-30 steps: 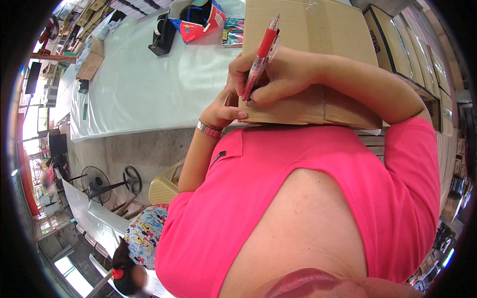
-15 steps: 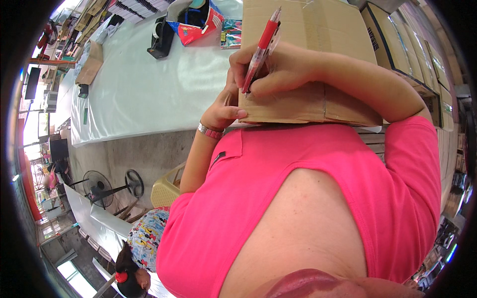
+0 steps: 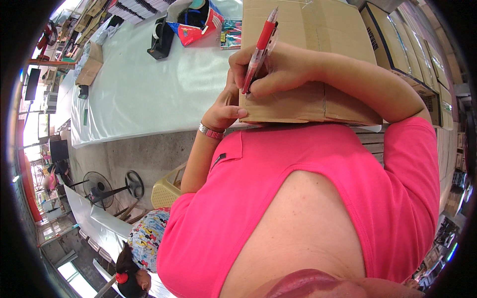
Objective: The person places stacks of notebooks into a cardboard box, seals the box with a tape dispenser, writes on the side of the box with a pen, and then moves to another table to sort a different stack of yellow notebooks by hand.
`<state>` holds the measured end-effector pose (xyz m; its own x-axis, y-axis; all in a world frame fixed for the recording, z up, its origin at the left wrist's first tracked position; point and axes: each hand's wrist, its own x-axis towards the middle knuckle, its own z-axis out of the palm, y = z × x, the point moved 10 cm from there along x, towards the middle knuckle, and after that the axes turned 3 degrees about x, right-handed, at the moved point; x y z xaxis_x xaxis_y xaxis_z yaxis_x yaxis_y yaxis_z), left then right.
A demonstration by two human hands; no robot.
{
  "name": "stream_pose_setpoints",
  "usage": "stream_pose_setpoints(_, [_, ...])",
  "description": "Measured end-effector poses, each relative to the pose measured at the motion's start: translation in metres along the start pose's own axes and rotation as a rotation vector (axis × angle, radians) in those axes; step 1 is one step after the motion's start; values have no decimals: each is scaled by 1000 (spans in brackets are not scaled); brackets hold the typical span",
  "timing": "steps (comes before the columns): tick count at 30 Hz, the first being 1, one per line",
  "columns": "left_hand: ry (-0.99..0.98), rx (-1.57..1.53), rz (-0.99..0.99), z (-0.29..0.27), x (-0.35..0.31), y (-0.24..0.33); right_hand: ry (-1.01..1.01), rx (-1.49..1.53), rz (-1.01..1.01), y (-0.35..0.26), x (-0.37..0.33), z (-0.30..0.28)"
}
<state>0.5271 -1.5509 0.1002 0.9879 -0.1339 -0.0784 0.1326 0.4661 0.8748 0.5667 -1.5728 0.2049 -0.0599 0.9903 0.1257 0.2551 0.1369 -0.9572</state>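
A red pen with a clear barrel (image 3: 262, 43) is pinched in the fingers of my right hand (image 3: 288, 69). Its lower end meets the top of a brown cardboard box (image 3: 298, 105), close to the box's left edge. My right forearm lies across that box. With a bracelet-like band at its wrist, my left hand (image 3: 222, 112) grips the box's left side, thumb on top. The other left fingers are mostly hidden beyond the edge.
A white-covered table (image 3: 139, 94) extends left, bearing a black tape dispenser (image 3: 160, 38), a red-white-blue bag (image 3: 201, 33) and a colourful flat pack (image 3: 231, 35). More cartons (image 3: 397, 42) stand right. Lower left are a fan (image 3: 99, 189), a yellowish chair (image 3: 168, 187) and another person (image 3: 147, 243).
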Motion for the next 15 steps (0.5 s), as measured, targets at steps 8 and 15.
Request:
stream_pose_setpoints(8, [6,-32,14,2,0,1,11,-61,-36,-5,-1,-1])
stream_pose_setpoints(15, [-5,-28,-13,0,-1,-3,37,-165,-73,-13,-2,-4])
